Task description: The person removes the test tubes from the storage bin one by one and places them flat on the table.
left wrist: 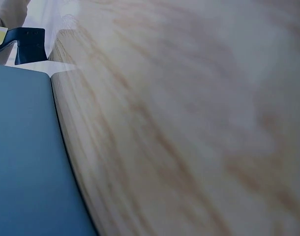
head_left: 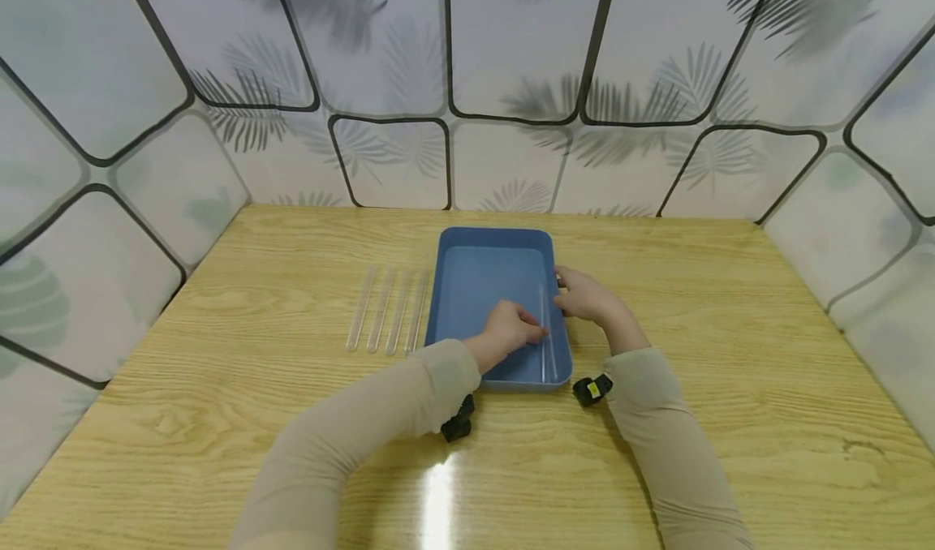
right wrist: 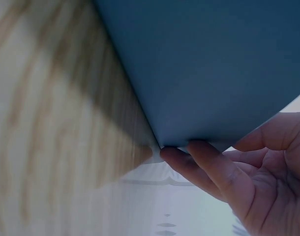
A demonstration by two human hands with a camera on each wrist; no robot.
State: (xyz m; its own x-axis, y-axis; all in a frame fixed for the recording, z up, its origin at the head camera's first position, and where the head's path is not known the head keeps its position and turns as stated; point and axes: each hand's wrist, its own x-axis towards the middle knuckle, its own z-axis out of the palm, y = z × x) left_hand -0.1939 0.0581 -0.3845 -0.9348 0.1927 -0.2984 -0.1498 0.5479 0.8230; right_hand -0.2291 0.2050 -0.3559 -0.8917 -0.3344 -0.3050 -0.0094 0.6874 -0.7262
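Note:
A blue tray stands on the table. My left hand reaches in over its near half, thumb and fingers pinching a slim clear tube that lies lengthwise along the tray's right side. My right hand holds the right wall: in the right wrist view several fingertips press the outside low down, while another finger reaches to the rim. Left of the tray, several matching clear tubes lie side by side in a row. The left wrist view catches only the tray's outer wall, not the left hand.
The wooden table runs up to a patterned backdrop behind and at both sides. A black wrist strap hangs under my right cuff, another black piece under the left.

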